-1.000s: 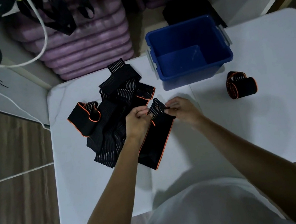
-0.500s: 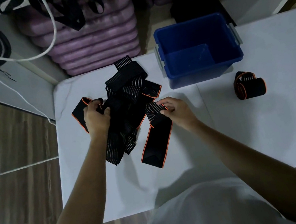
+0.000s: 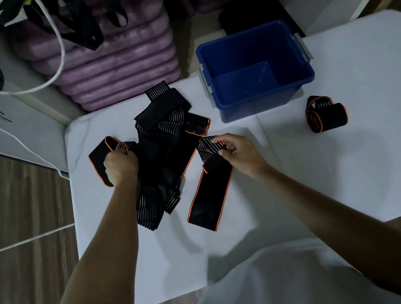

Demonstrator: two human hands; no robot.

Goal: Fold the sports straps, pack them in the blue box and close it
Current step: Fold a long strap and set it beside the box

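Your left hand (image 3: pixel 121 166) sits at about nine o'clock on the white table (image 3: pixel 390 148), its fingers curled tight round the orange-edged end of a strap at the left side of the tangled pile of straps (image 3: pixel 165 154); the knuckles face the camera, so the fingertips themselves are hidden. Your right hand (image 3: pixel 240 154) is near the table's centre, just right of the pile, thumb and fingers pinching the striped elastic end of a single strap (image 3: pixel 209 192). That strap lies flat on the table and runs from your fingers down toward seven o'clock, black with orange edging, its far end squared off and apart from the pile. The pile itself is a heap of black bands with pale stripes, some loops turned up, spreading from the table's far-left edge at eleven o'clock toward the middle. The blue box (image 3: pixel 260 89) stands open at about one o'clock, at the far edge of the table, with grey latches on its two short sides and nothing visible inside. One rolled strap (image 3: pixel 326 116) rests at two o'clock, right of the box and well apart from your hands. Beyond the table at twelve o'clock is a stack of purple mats (image 3: pixel 115 68), with black straps hanging over it and a white cord (image 3: pixel 26 88) looping across the left.
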